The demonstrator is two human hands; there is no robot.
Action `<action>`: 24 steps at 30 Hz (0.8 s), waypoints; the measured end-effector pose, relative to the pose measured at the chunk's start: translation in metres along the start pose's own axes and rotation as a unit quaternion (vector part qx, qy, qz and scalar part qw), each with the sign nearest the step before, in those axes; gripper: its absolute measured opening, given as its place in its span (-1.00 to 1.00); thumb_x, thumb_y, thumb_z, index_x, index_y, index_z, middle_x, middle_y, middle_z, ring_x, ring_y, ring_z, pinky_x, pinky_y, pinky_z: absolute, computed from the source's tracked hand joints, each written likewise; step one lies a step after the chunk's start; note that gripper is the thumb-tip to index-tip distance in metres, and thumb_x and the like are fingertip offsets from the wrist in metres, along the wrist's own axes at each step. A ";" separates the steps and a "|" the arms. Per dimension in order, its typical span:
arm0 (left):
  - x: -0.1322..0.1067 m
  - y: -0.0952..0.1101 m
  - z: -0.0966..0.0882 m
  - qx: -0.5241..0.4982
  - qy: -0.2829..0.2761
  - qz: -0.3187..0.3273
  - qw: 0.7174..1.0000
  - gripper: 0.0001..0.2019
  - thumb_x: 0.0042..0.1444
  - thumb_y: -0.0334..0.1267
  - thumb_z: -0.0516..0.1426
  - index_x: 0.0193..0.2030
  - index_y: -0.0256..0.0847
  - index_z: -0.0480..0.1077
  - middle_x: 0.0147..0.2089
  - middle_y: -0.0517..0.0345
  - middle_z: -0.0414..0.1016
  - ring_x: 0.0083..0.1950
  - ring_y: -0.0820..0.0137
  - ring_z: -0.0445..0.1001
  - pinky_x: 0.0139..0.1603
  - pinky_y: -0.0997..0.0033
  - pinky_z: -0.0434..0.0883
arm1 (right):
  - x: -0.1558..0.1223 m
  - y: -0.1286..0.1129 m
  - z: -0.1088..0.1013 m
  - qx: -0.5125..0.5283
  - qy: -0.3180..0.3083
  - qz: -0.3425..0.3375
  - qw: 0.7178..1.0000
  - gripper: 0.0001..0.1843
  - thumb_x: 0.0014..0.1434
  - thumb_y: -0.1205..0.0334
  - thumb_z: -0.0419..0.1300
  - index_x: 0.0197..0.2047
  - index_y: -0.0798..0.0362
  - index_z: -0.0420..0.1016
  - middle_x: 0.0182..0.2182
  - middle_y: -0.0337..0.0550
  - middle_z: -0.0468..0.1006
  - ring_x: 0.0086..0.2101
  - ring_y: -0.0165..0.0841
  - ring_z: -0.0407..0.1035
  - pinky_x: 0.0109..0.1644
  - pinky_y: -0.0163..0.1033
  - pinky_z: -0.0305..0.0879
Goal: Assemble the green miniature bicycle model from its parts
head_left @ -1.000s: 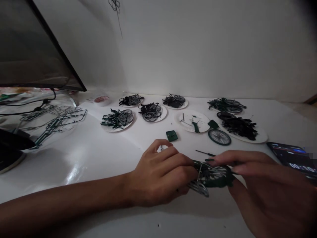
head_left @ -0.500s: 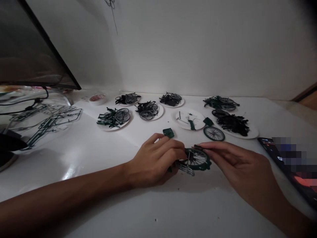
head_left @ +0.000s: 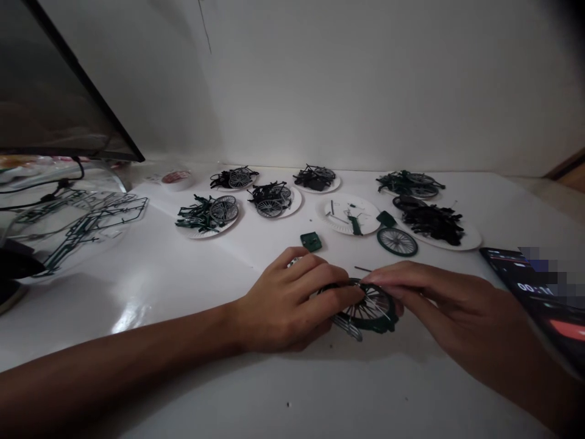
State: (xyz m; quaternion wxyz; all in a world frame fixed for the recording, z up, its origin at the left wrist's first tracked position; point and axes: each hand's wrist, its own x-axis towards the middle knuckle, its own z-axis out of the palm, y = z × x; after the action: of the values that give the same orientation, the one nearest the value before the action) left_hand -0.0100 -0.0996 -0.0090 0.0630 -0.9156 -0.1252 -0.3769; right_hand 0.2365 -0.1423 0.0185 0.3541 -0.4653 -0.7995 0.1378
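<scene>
A small model bicycle (head_left: 372, 305) with a dark green rim and thin spokes is held between my two hands, low over the white table. My left hand (head_left: 297, 299) is closed around its left part, the index finger reaching over the wheel; that part is hidden under the fingers. At the wheel's right upper edge, the fingers of my right hand (head_left: 429, 299) pinch it. A thin dark rod (head_left: 363, 269) shows just above the right fingertips. Beyond my left hand lies a green basket-like piece (head_left: 311, 241). A loose wheel (head_left: 397, 242) lies beyond my right hand.
Several paper plates with model bicycle parts stand along the back, among them a plate with small green pieces (head_left: 324, 222). A phone (head_left: 534, 299) lies at right. Green part frames (head_left: 86, 225) and a monitor (head_left: 59, 91) are at left. A small bowl (head_left: 177, 180) stands behind.
My left index finger has stretched further right over the wheel. My right fingers have closed in on the wheel's upper edge. The model has shifted slightly right and down.
</scene>
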 end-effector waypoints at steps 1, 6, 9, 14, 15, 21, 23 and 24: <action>0.000 0.000 0.000 -0.002 -0.002 -0.001 1.000 -0.72 0.25 -0.47 0.07 0.09 -0.33 0.38 -0.05 -0.02 0.58 -0.12 0.29 0.47 0.03 0.15 0.39 | 0.000 0.000 0.000 0.006 -0.001 -0.012 1.000 -0.79 0.34 0.29 0.16 -0.15 -0.19 0.60 -0.22 -0.40 0.71 -0.25 -0.41 0.62 -0.26 -0.41 0.53; -0.002 0.001 0.001 -0.035 -0.015 -0.019 0.999 -0.68 0.22 -0.44 0.07 0.11 -0.39 0.37 0.00 -0.09 0.58 -0.06 0.24 0.49 0.04 0.11 0.38 | 0.002 -0.001 -0.001 0.014 -0.008 -0.030 0.999 -0.75 0.32 0.34 0.16 -0.14 -0.18 0.62 -0.20 -0.36 0.72 -0.24 -0.37 0.63 -0.25 -0.37 0.57; -0.003 0.001 0.001 -0.042 -0.019 -0.019 0.999 -0.64 0.20 -0.43 0.08 0.14 -0.41 0.36 0.00 -0.12 0.58 -0.06 0.22 0.48 0.01 0.11 0.38 | 0.002 -0.001 -0.002 0.016 -0.005 -0.035 0.999 -0.74 0.31 0.35 0.15 -0.14 -0.18 0.62 -0.18 -0.33 0.72 -0.22 -0.36 0.63 -0.26 -0.37 0.57; -0.002 0.003 0.002 -0.026 -0.023 -0.013 0.999 -0.60 0.21 -0.48 0.07 0.20 -0.42 0.33 0.01 -0.09 0.58 -0.07 0.24 0.46 -0.03 0.15 0.37 | 0.002 -0.001 -0.001 0.017 -0.005 -0.059 0.998 -0.79 0.32 0.34 0.18 -0.13 -0.20 0.56 -0.16 -0.35 0.67 -0.18 -0.42 0.59 -0.16 -0.42 0.54; -0.001 0.003 0.002 -0.024 -0.024 -0.014 0.999 -0.59 0.20 -0.48 0.07 0.20 -0.42 0.32 0.01 -0.09 0.58 -0.09 0.24 0.46 -0.05 0.15 0.37 | 0.002 -0.001 -0.001 0.017 -0.010 -0.061 0.998 -0.79 0.32 0.34 0.19 -0.12 -0.20 0.55 -0.15 -0.36 0.66 -0.17 -0.43 0.58 -0.17 -0.43 0.53; -0.002 0.005 0.001 -0.023 -0.029 -0.018 0.999 -0.57 0.20 -0.48 0.05 0.22 -0.42 0.30 0.00 -0.08 0.57 -0.11 0.24 0.45 -0.09 0.16 0.35 | -0.001 0.001 -0.003 0.040 -0.035 -0.055 0.997 -0.78 0.32 0.34 0.22 -0.10 -0.23 0.55 -0.14 -0.35 0.64 -0.17 -0.42 0.57 -0.20 -0.41 0.52; -0.002 0.004 0.001 -0.023 -0.029 -0.023 0.999 -0.57 0.21 -0.45 0.04 0.23 -0.42 0.29 0.00 -0.09 0.56 -0.10 0.23 0.45 -0.11 0.17 0.35 | -0.002 0.001 -0.003 0.053 -0.028 -0.038 0.997 -0.79 0.31 0.33 0.23 -0.12 -0.23 0.57 -0.14 -0.34 0.64 -0.17 -0.39 0.58 -0.23 -0.39 0.52; -0.002 0.004 0.000 -0.023 -0.027 -0.023 0.999 -0.58 0.22 -0.45 0.04 0.23 -0.41 0.29 0.00 -0.10 0.56 -0.10 0.23 0.46 -0.12 0.18 0.35 | -0.002 0.000 -0.003 0.060 -0.026 -0.030 0.997 -0.80 0.30 0.31 0.24 -0.13 -0.23 0.58 -0.15 -0.34 0.65 -0.18 -0.39 0.58 -0.24 -0.38 0.52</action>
State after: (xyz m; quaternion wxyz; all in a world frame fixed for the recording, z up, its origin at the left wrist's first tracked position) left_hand -0.0098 -0.1035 -0.0106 0.0294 -0.9237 -0.1393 -0.3558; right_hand 0.2393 -0.1446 0.0193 0.3643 -0.4151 -0.8126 0.1864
